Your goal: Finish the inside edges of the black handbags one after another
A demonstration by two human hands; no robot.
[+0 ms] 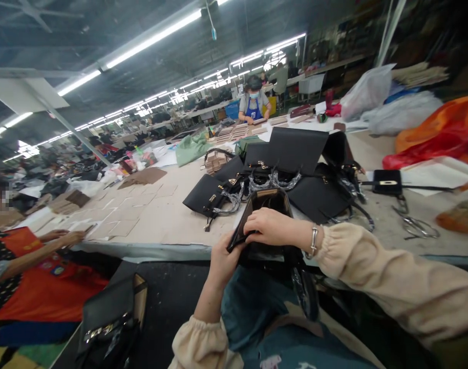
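Observation:
A black handbag (285, 205) with its mouth open rests at the table edge, close to my lap. My left hand (224, 256) grips the bag's left edge, fingers closed on it. Over the opening, my right hand (267, 228) pinches the same edge from the inside, its fingertips partly hidden. A strap or handle in clear wrapping (305, 289) hangs below the bag. Just beyond lies a pile of black handbags (299, 148) with gold clasps and plastic-wrapped handles.
Scissors (420, 225) and a small black case (387, 182) lie to the right, near orange and red bags (441, 130). Another black handbag (107, 312) sits on a dark surface at lower left. Flat brown pieces (122, 228) lie before a co-worker (34, 277); another person (253, 105) works across the table.

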